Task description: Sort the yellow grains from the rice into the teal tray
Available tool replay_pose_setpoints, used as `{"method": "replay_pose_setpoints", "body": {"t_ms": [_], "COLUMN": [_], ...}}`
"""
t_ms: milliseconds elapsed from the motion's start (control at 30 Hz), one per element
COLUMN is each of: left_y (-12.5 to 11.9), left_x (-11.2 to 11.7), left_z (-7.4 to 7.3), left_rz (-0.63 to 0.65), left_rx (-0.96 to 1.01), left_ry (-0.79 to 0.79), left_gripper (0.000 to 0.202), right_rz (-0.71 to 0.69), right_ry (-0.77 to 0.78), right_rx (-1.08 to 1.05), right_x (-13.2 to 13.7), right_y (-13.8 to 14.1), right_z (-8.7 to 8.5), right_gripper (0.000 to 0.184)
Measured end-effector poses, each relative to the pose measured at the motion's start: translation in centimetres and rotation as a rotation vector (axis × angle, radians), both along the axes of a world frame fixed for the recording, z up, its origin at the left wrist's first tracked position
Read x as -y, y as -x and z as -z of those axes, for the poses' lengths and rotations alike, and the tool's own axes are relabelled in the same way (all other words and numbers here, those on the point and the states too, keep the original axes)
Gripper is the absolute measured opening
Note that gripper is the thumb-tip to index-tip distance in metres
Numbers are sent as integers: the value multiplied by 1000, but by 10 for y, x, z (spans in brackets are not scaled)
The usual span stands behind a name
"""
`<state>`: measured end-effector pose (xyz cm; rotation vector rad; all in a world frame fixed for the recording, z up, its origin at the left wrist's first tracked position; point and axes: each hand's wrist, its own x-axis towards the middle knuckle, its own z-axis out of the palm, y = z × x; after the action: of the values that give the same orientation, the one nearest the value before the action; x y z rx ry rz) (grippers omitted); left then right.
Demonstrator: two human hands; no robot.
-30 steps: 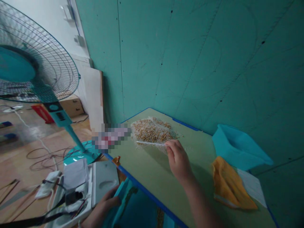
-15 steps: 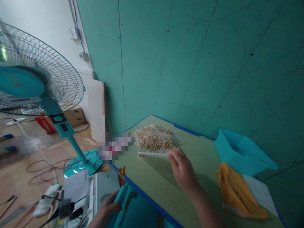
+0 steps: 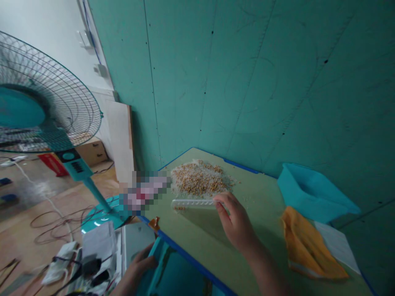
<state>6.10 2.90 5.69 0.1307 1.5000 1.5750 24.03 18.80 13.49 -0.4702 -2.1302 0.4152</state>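
Observation:
My right hand (image 3: 236, 220) is closed on one end of a whitish, translucent plastic strip (image 3: 193, 203) with a row of small slots or teeth. The strip stands over the table just in front of a heap of yellow beans mixed with pale grains (image 3: 200, 179). A few beans lie by its far left end. Below the table's front edge, my left hand (image 3: 143, 260) grips the rim of a teal plastic bin (image 3: 185, 269), whose inside shows some grains along its walls. Part of the left hand's fingers is hidden.
The greenish table (image 3: 262, 197) has a blue edge and meets a green wall (image 3: 247, 82). At right lie a teal tub (image 3: 311, 191), an orange cloth (image 3: 310, 246) and a white sheet (image 3: 338, 244). A standing fan (image 3: 78, 166), cables and a power strip (image 3: 60, 263) are on the left.
The strip has tilted so more of its slotted face shows, and it sits a little further from the heap. My left hand still grips the bin. The whole view has shifted slightly.

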Motion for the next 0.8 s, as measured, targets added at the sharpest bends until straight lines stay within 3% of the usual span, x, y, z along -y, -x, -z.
{"method": "replay_pose_setpoints", "body": {"t_ms": [167, 400, 800], "left_y": [3, 5, 18], "left_x": [-5, 8, 23], "left_z": [6, -5, -8], "left_rz": [50, 69, 10], "left_rx": [92, 192, 318], "left_ry": [-70, -74, -82], "left_gripper": [24, 34, 78], "right_rz": [-20, -46, 94], "right_ry": [38, 48, 27], "right_rx": [28, 30, -9], "right_x": [5, 10, 5], "right_y": [0, 1, 1], "right_z": [-4, -3, 2], "right_gripper": [13, 12, 12]}}
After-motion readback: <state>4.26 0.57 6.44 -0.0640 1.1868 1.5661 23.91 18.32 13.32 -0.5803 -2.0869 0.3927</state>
